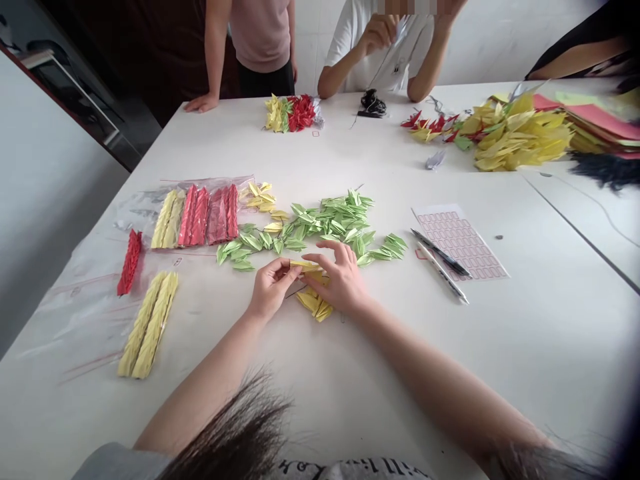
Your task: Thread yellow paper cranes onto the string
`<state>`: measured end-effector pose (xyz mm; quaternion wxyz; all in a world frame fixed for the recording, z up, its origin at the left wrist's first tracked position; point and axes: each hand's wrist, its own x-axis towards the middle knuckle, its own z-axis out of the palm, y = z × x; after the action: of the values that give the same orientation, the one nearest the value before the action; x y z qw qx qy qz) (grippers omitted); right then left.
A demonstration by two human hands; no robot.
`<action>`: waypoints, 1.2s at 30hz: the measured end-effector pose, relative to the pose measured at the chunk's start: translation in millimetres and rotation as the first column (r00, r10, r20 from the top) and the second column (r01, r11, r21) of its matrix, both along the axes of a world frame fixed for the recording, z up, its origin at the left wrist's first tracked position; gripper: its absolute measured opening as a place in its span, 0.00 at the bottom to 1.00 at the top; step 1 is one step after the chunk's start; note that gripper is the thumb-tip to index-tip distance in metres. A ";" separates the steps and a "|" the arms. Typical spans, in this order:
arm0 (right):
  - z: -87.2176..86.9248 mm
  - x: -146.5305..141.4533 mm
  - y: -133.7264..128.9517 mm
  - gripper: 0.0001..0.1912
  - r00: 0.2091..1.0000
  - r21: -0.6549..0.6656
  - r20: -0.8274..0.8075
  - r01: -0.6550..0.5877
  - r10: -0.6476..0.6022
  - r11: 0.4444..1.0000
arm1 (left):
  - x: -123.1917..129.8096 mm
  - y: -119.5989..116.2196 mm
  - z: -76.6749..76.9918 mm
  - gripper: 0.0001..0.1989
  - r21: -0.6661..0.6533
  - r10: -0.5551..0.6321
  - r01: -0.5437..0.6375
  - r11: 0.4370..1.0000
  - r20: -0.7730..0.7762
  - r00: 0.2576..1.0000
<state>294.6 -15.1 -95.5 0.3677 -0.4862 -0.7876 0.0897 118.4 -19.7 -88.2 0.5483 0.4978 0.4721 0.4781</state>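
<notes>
My left hand (273, 288) pinches a folded yellow origami crane (305, 267) at its left end. My right hand (337, 273) curves over the same crane from the right, with its thumb and fingers on the paper. Under my right hand lies a small heap of yellow paper cranes (314, 301). A thin dark thread (295, 292) runs out from below the held crane. Just beyond both hands spreads a loose pile of pale green paper cranes (310, 230).
To the left, a clear plastic bag (135, 207) holds rows of strung yellow and red cranes. On the right lie a pink-printed sheet (460, 243) and pens (441, 263). Co-workers stand across the white table (250, 160), with more cranes, black thread and colored paper.
</notes>
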 end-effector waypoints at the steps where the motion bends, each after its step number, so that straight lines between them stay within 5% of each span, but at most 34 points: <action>1: -1.8 -1.3 -1.7 0.14 0.999 0.038 0.032 0.011 -0.012 0.999 | 0.1 -0.5 0.2 0.16 0.005 -0.004 0.004 1.000 -0.004 1.000; 6: -5.3 -0.7 -3.5 0.04 0.999 0.087 0.045 -0.033 0.029 0.996 | -0.4 -0.9 1.6 0.15 -0.032 -0.004 0.006 0.999 0.052 0.999; 18: 0.5 4.9 -2.1 0.04 0.993 0.189 -0.001 0.113 -0.115 0.975 | 0.9 -0.5 2.1 0.15 -0.146 0.152 -0.133 0.980 0.126 0.980; 24: 4.5 -4.7 -11.6 0.07 0.985 0.174 -0.172 0.030 0.000 0.984 | 0.1 -3.5 2.2 0.15 -0.071 0.021 -0.020 0.997 0.020 1.000; 29: 0.8 -8.9 -12.8 0.09 0.922 0.080 -0.386 0.069 -0.033 0.994 | -0.3 -3.8 3.4 0.16 0.029 -0.030 0.033 0.999 -0.100 0.995; 36: 0.7 -7.2 -12.0 0.10 0.922 0.074 -0.379 -0.057 0.081 0.996 | 1.8 -5.8 3.3 0.14 -0.041 -0.162 0.158 0.987 -0.109 0.981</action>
<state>287.4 -27.1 -94.8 0.5253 -0.4197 -0.7202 0.1711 120.2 -25.5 -84.9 0.5657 0.5511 0.4682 0.3963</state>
